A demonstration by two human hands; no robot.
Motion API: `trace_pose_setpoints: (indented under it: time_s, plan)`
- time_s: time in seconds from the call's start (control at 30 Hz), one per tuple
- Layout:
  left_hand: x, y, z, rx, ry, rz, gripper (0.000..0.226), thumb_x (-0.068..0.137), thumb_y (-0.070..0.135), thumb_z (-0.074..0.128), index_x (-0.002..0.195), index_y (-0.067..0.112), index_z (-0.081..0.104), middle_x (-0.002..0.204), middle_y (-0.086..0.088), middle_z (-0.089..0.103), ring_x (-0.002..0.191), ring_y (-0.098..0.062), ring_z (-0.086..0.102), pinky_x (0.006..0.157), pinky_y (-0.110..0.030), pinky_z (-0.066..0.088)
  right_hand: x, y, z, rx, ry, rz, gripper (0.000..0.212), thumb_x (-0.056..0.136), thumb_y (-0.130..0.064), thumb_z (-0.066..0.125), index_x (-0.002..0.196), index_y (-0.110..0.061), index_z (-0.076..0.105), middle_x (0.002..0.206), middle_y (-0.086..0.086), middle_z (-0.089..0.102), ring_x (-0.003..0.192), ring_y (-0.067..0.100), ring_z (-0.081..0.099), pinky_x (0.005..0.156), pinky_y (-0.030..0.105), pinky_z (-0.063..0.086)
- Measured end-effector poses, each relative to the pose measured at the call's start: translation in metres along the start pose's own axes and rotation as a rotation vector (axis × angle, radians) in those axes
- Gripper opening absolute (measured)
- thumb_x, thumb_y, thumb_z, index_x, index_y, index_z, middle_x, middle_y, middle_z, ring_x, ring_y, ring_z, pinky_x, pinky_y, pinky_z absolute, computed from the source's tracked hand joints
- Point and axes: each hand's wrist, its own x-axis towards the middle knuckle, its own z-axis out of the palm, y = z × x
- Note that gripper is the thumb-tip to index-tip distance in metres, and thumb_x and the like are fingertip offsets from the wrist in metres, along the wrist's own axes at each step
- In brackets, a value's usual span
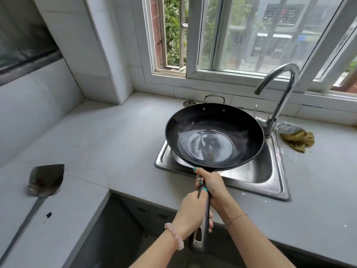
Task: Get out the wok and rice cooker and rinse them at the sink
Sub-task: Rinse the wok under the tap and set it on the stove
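Gripping the wok [214, 136] handle, both hands clench: right hand [211, 185] near the bowl, left hand [190, 212] lower down. Wok hangs over the sink [260, 176], beside the faucet [278, 97]. Spatula [45, 179] lies on the counter [116, 132], well apart.

We see a black wok [214, 136] above the silver sink [258, 172]. Right of the sink the cloth [297, 139] is olive-brown; left of it, the spatula [46, 178] is dark grey.

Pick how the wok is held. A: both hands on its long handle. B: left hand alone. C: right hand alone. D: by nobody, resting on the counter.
A: the right hand grips the handle near the wok, the left hand lower down.
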Motion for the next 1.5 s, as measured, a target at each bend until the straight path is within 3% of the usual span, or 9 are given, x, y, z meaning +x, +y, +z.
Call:
trace_pose_setpoints:
  time_s: [0.6, 0.87, 1.0, 1.07, 1.2, 1.3, 1.5]
  plan:
    - [0.051, -0.012, 0.02, 0.055, -0.011, -0.078, 0.025, 0.099, 0.03, 0.038, 0.087, 0.01, 0.048, 0.061, -0.006, 0.052, 0.043, -0.016, 0.053, 0.051, -0.032, 0.052, 0.044, -0.004, -0.035, -0.094, 0.054, 0.081, 0.03, 0.087, -0.001, 0.06, 0.062, -0.011, 0.045, 0.046, -0.006, 0.039, 0.036, 0.004, 0.037, 0.036, 0.015, 0.033]
    - [0.046, -0.019, 0.022, 0.076, -0.045, -0.138, 0.031, 0.101, 0.03, 0.035, 0.108, 0.002, 0.047, 0.062, -0.007, 0.053, 0.038, -0.011, 0.054, 0.045, -0.025, 0.052, 0.038, 0.007, -0.044, -0.14, 0.054, 0.1, 0.024, 0.088, -0.005, 0.061, 0.068, -0.01, 0.049, 0.048, -0.005, 0.044, 0.039, 0.004, 0.041, 0.038, 0.016, 0.036]
    - [0.045, -0.019, 0.022, -0.001, -0.081, -0.161, 0.027, 0.101, 0.031, 0.035, 0.105, 0.006, 0.046, 0.064, -0.007, 0.054, 0.043, -0.013, 0.056, 0.049, -0.027, 0.054, 0.033, 0.003, -0.048, -0.14, 0.009, 0.123, 0.008, 0.09, -0.009, 0.059, 0.084, -0.004, 0.055, 0.053, -0.003, 0.049, 0.043, 0.005, 0.044, 0.041, 0.016, 0.039]
    - [0.044, -0.02, 0.021, -0.022, -0.113, -0.169, 0.022, 0.1, 0.031, 0.037, 0.101, 0.011, 0.046, 0.067, -0.007, 0.057, 0.049, -0.015, 0.059, 0.055, -0.029, 0.055, 0.029, 0.0, -0.051, -0.164, -0.009, 0.137, 0.012, 0.09, -0.013, 0.059, 0.092, -0.002, 0.056, 0.058, 0.001, 0.052, 0.047, 0.009, 0.048, 0.045, 0.018, 0.043]
    - [0.043, -0.023, 0.018, 0.002, -0.185, -0.141, 0.018, 0.099, 0.029, 0.042, 0.106, 0.013, 0.047, 0.072, -0.006, 0.061, 0.058, -0.017, 0.063, 0.063, -0.031, 0.057, 0.016, -0.011, -0.061, -0.402, -0.003, 0.113, 0.02, 0.091, -0.022, 0.059, 0.097, -0.002, 0.058, 0.079, 0.009, 0.064, 0.064, 0.016, 0.063, 0.056, 0.025, 0.052]
    - [0.045, -0.022, 0.016, -0.012, -0.18, -0.13, 0.016, 0.098, 0.025, 0.044, 0.106, 0.012, 0.049, 0.071, -0.006, 0.061, 0.058, -0.017, 0.063, 0.062, -0.033, 0.057, 0.01, -0.027, -0.072, -0.628, 0.016, 0.096, 0.021, 0.092, -0.025, 0.058, 0.1, -0.006, 0.06, 0.09, 0.008, 0.066, 0.067, 0.014, 0.065, 0.054, 0.022, 0.053]
    - [0.063, -0.012, 0.015, -0.017, -0.09, -0.165, 0.011, 0.094, 0.017, 0.05, 0.099, 0.008, 0.046, 0.077, -0.006, 0.062, 0.056, -0.015, 0.062, 0.059, -0.029, 0.053, 0.026, -0.076, -0.092, -0.972, 0.128, -0.131, 0.016, 0.092, -0.021, 0.054, 0.09, -0.012, 0.066, 0.077, 0.002, 0.07, 0.065, 0.012, 0.06, 0.066, 0.026, 0.05]
